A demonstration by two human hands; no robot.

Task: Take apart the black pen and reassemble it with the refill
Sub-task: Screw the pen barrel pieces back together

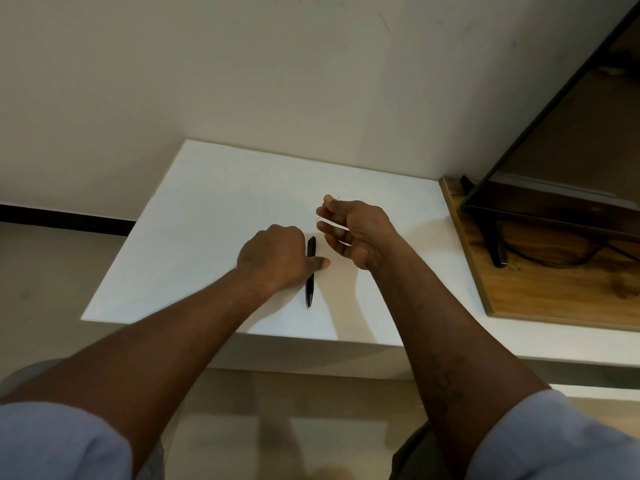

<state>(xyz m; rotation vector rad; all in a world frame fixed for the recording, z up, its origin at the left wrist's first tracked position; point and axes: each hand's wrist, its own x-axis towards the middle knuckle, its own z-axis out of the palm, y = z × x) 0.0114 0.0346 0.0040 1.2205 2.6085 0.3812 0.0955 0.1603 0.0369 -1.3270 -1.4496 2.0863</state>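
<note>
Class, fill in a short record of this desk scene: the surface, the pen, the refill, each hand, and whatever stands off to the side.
surface: white table, set against a wall
black pen: lying on the table, pointing away from the person
left hand: on the pen, thumb across its barrel
right hand: beside the pen's far end, pinching a thin refill
refill: outside the pen, tilted
right side: wooden board bearing a flat screen
</note>
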